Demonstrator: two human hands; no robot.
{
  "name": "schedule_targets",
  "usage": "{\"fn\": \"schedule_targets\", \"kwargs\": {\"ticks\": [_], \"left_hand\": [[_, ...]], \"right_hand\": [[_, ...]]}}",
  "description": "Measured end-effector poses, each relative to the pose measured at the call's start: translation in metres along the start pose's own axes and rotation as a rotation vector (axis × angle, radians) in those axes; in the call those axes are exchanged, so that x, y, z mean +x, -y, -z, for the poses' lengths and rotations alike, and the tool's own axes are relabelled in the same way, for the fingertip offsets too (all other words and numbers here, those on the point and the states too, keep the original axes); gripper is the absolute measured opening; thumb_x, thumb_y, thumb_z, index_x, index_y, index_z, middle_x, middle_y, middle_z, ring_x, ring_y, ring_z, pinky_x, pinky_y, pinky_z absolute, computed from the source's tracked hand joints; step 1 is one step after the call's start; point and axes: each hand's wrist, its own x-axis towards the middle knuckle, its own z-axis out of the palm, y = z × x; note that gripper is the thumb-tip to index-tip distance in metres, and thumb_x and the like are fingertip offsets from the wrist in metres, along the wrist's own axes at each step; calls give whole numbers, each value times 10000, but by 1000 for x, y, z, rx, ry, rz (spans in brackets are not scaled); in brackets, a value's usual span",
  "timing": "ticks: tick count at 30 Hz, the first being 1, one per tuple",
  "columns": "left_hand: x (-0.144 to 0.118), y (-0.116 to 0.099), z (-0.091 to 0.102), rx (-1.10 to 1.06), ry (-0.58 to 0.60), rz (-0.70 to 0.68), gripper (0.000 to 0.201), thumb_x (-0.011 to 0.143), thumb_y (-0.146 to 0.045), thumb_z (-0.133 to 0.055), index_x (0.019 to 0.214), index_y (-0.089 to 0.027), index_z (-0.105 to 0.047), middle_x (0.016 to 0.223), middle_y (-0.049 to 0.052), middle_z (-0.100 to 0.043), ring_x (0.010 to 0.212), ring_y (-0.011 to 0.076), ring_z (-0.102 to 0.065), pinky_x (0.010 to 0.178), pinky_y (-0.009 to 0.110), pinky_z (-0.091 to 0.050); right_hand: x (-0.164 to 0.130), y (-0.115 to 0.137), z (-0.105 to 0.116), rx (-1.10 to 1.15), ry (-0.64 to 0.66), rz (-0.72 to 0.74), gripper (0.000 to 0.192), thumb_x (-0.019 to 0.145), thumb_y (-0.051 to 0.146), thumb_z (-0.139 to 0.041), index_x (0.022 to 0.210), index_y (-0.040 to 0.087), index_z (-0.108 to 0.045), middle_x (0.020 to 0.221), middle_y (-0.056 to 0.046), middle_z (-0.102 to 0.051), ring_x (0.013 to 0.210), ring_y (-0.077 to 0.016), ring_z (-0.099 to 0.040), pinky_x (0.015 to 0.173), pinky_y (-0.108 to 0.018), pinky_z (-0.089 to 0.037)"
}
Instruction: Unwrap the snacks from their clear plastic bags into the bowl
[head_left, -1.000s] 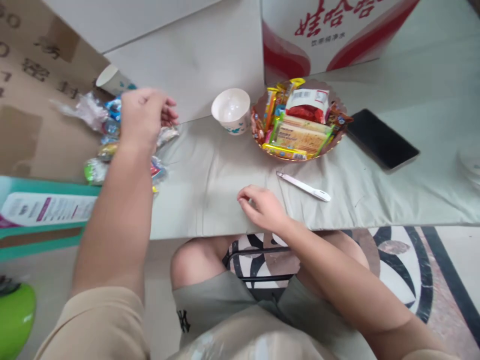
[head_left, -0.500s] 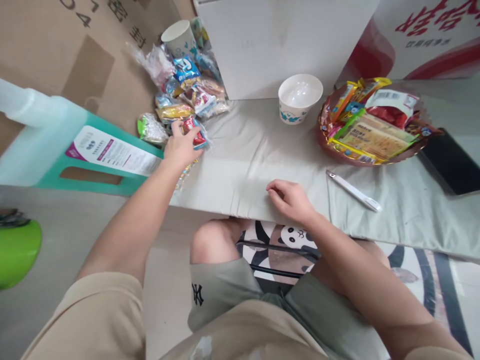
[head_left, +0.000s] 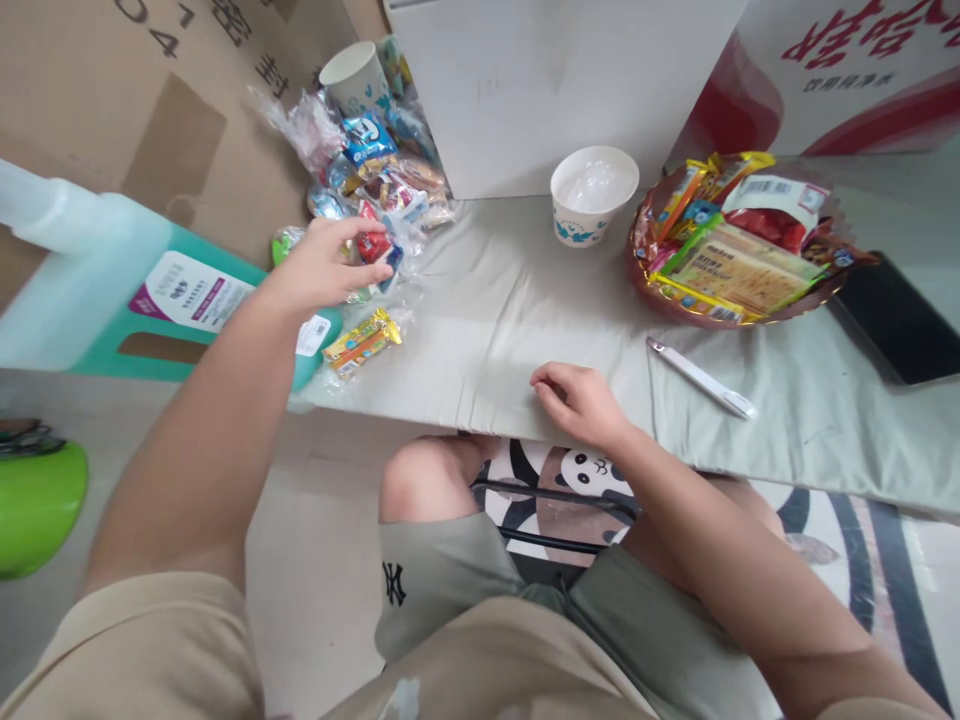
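At the lower centre of the frame, the person's right hand (head_left: pixel 581 400) rests on the grey cloth of the table (head_left: pixel 487 330), fingers curled loosely together, holding nothing. Left of centre, the left hand (head_left: pixel 322 265) hovers at the edge of a pile of wrapped snacks (head_left: pixel 375 185), fingers closed around a small red-wrapped snack (head_left: pixel 373 246). Just below it lies a yellow snack packet (head_left: pixel 361 342) near the table edge. Farther back, at the upper centre, stands a white paper bowl (head_left: pixel 594 193); to its right sits a basket of snacks (head_left: pixel 645 262), with a white pen (head_left: pixel 701 377) lying in front of it.
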Motion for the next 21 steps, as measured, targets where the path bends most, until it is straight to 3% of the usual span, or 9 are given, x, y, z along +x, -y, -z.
{"fn": "schedule_targets", "kwargs": {"ticks": [3,7,8,10,14,17,19,21], "left_hand": [[-10,-20,3,-66,87,10,584,706,-407,-834,1241,-251,-662,1203,20,-685,1016,183,-576,1014,451,-510],[-31,-37,-16,-493,168,128,558,739,-572,-729,1236,-351,-603,1458,-53,-601,1215,232,-594,944,405,-571],[-39,-38,-28,-617,186,157,525,752,-612,-682,1196,-339,-620,1457,-44,-605,1210,240,-617,925,395,-582],[-56,-38,-60,-849,240,236,587,770,-720,-545,1118,-260,-654,1306,67,-693,1136,279,-677,860,404,-601],[-88,-34,-137,-1097,347,339,775,726,-852,-492,1118,-200,-640,970,138,-746,965,310,-736,691,395,-598],[-102,-40,-181,-1155,530,408,648,662,-658,-723,1098,-188,-632,896,105,-754,832,273,-752,614,326,-568],[-105,-48,-198,-1090,671,398,619,636,-490,-807,1142,-198,-604,915,80,-754,762,241,-750,570,288,-534],[-105,-54,-207,-1001,739,335,658,646,-428,-833,1206,-227,-552,947,55,-743,710,209,-737,542,265,-501]], "right_hand": [[-3,0,4,29,-16,-4,180,898,229,-479,885,190,-654,783,-55,-691,664,-165,-577,704,-298,-443],[-7,-3,10,114,-65,-36,149,885,248,-505,889,193,-644,754,-41,-671,675,-162,-588,711,-303,-461],[-7,-5,11,163,-95,-65,150,885,262,-513,917,194,-642,763,-38,-669,689,-162,-598,718,-306,-472],[-6,-11,12,308,-182,-143,193,894,312,-524,1010,199,-629,852,-47,-685,753,-169,-631,744,-319,-506],[-4,-25,15,597,-334,-246,379,908,380,-535,1263,249,-528,1249,-102,-650,1032,-206,-669,842,-363,-572],[-8,-32,20,653,-349,-229,377,961,395,-472,1322,287,-476,1362,-96,-602,1120,-210,-649,900,-378,-577],[-12,-34,23,629,-346,-193,362,968,434,-481,1295,278,-461,1295,-91,-624,1083,-212,-647,906,-378,-568],[-17,-37,25,588,-345,-181,450,927,469,-565,1299,269,-408,1191,-86,-630,1016,-215,-643,870,-371,-561]]}}
